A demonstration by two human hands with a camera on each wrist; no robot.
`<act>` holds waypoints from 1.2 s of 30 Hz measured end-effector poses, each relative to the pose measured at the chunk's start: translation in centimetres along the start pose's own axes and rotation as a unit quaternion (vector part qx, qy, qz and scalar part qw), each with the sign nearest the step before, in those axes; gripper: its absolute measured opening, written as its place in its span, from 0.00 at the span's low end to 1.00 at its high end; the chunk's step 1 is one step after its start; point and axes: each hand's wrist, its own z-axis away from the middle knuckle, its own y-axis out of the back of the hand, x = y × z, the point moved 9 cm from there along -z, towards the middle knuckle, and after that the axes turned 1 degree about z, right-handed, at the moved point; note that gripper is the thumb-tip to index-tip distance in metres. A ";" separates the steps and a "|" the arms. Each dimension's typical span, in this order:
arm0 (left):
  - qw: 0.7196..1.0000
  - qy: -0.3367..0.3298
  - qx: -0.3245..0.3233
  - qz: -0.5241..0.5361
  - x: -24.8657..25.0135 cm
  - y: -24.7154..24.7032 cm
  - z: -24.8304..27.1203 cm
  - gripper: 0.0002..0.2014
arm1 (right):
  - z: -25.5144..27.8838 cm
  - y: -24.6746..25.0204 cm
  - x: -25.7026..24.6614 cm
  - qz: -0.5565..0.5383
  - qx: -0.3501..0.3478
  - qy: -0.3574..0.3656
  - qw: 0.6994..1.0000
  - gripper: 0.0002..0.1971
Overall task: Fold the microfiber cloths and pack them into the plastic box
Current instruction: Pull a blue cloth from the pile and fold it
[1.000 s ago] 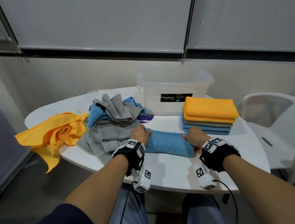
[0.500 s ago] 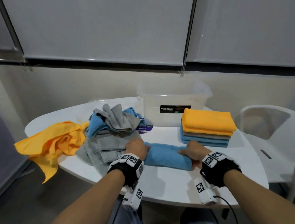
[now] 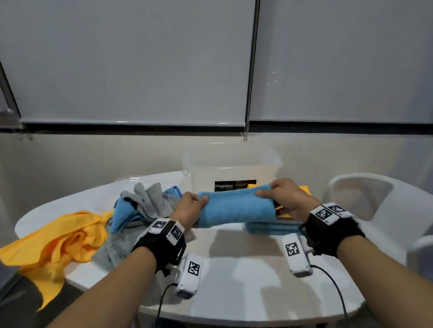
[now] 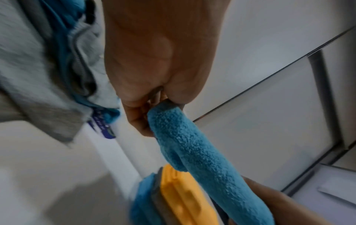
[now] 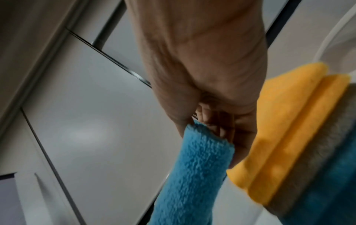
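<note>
The folded blue cloth [image 3: 235,208], pinched at its ends by left hand [image 3: 189,207] and right hand [image 3: 287,200] fingers, should be kept taut and level, then lowered squarely onto the folded stack [image 5: 292,137].

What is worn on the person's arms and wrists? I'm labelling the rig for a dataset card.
Both forearms are bare. Each wrist has a black strap topped with white blocks bearing black-and-white square markers. A white camera unit with the same kind of marker hangs below each wrist, trailing a black cable.

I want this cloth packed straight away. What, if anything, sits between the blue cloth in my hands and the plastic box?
Nothing visible. The folded blue cloth hangs off the table, just in front of the open plastic box; the folded stack sits to the right.
</note>
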 end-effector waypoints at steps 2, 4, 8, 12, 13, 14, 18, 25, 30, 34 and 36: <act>0.997 -0.025 0.017 0.075 3.9 -0.8 1.1 0.14 | -0.4 3.1 -1.2 -0.033 0.045 0.015 0.998 0.12; 0.990 -0.041 0.015 0.135 6.2 -2.4 0.9 0.15 | -0.7 6.0 -1.7 -0.054 0.097 0.020 0.994 0.12; 0.975 -0.041 -0.029 0.216 9.7 -6.4 1.4 0.22 | -0.7 9.1 -0.8 -0.125 0.104 -0.001 0.987 0.20; 0.962 0.066 -0.124 0.233 8.6 -10.0 2.5 0.23 | 0.1 9.8 0.5 -0.078 0.056 0.002 0.995 0.19; 0.960 0.097 -0.150 0.214 7.5 -10.6 3.0 0.23 | 0.2 9.8 1.4 -0.060 0.043 -0.002 0.997 0.18; 0.958 0.122 -0.171 0.194 6.2 -11.1 3.5 0.24 | 0.5 9.6 2.5 -0.044 0.025 -0.013 0.999 0.18; 0.947 0.177 -0.230 0.136 1.2 -12.9 6.0 0.24 | 2.0 8.5 8.1 -0.007 -0.026 -0.081 0.996 0.18; 0.961 0.153 -0.189 0.131 -2.6 -13.8 6.1 0.24 | 2.5 8.8 12.9 0.050 -0.011 -0.120 0.992 0.18; 0.982 0.104 -0.155 -0.011 -4.6 -14.4 5.4 0.30 | 2.2 9.2 15.2 0.130 0.003 -0.123 0.984 0.17; 0.991 0.048 -0.114 -0.053 -4.0 -14.9 4.4 0.28 | 1.7 9.0 16.0 0.147 0.023 -0.112 0.983 0.09; 0.995 0.020 -0.081 -0.050 -3.2 -14.6 4.2 0.28 | 1.1 9.1 15.6 0.155 0.041 -0.085 0.983 0.09</act>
